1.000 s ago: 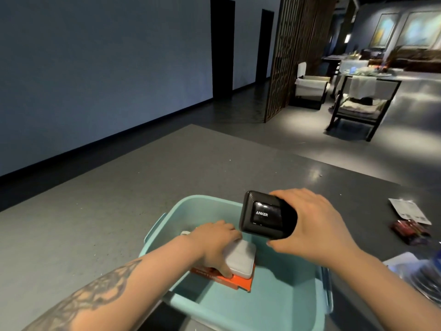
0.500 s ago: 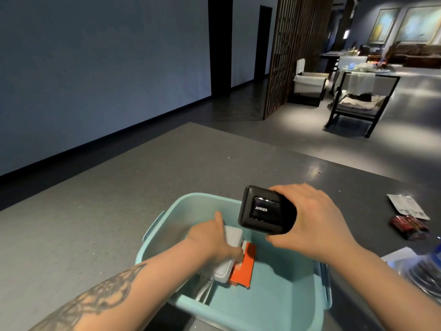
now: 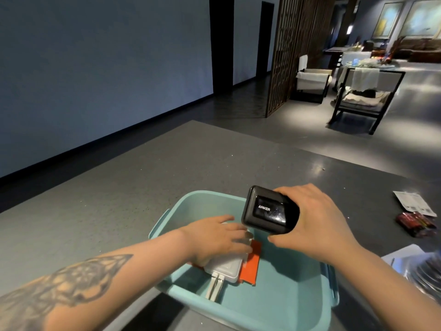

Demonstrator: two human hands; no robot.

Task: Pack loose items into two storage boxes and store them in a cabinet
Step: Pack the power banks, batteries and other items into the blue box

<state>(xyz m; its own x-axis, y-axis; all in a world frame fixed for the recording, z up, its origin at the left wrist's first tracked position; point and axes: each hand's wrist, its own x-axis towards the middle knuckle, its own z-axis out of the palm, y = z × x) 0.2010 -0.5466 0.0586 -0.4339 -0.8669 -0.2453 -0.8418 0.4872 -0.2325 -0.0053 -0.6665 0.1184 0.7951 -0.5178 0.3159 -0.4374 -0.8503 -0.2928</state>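
— Teal box [image 3: 274, 314]: what's lying in it?
— One white charger [image 3: 225, 267] on one orange pad [image 3: 250, 266]; your left hand [image 3: 214, 237], fingers now flattened, is pressing it.
— Right hand [image 3: 315, 225]?
— Gripping one black Anker charger [image 3: 269, 212] above the box.

words seen: "ANKER" in white letters | where: shiny front of the black box [image 3: 270, 210] | other print: white packet [image 3: 414, 206] on the table has print too small to read

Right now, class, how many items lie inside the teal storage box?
2 in the teal storage box: a white charger under the left hand, resting on an orange flat pack. The black Anker charger is in the right hand above. More may be hidden.
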